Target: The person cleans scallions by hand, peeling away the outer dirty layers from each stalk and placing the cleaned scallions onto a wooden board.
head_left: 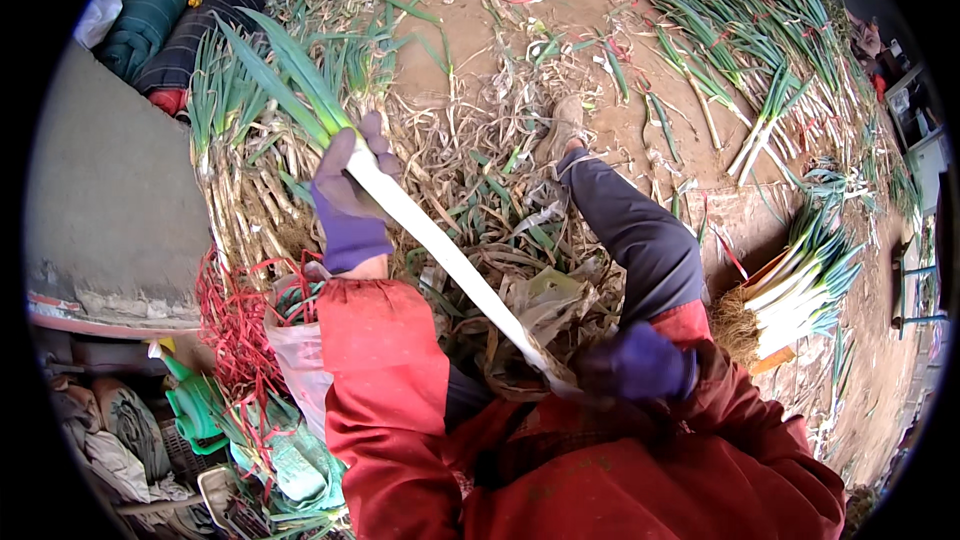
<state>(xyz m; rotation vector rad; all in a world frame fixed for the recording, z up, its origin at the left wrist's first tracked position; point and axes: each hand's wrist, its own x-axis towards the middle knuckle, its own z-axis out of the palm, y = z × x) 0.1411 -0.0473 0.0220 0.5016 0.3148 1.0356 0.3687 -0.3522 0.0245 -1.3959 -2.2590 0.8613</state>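
Observation:
A long green onion (440, 247) slants across my lap, its green leaves toward the upper left and its root end low, near my body. My left hand (345, 185), in a purple glove, is closed around it where the white shaft turns green. By the root end is my right hand (640, 362), also in a purple glove; it is dark and smeared, so its fingers do not show clearly. Peeled leaves and dry husks (500, 200) lie heaped under the onion and between my legs.
Unpeeled green onions (245, 160) lie bunched at the left, beside red plastic twine (235, 330). A stack of cleaned white onions (790, 300) lies at the right. More onions (760, 30) spread at the far right. Rolled dark covers (180, 15) rest at the upper left.

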